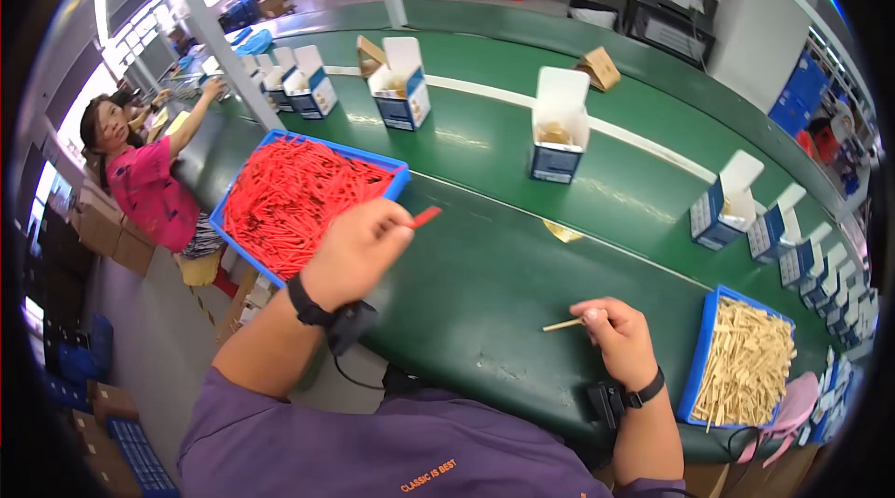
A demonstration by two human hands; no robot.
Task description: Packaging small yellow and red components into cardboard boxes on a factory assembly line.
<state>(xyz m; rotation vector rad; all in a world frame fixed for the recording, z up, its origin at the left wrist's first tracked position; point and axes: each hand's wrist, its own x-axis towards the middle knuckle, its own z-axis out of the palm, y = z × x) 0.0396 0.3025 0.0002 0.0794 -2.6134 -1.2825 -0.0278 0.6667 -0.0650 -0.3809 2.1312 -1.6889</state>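
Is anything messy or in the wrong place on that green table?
One thing looks stray: a shiny gold piece lies by itself on the green table, near an open box, not inside any container. I can't tell what it is.

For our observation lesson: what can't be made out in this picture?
Head view:
- Inner end of pale stick: hidden by right hand.
- Inner end of red strip: hidden by left hand.
- Floor of left blue tray: covered by red strips.
- Contents of rightmost boxes: too small, overlapped.
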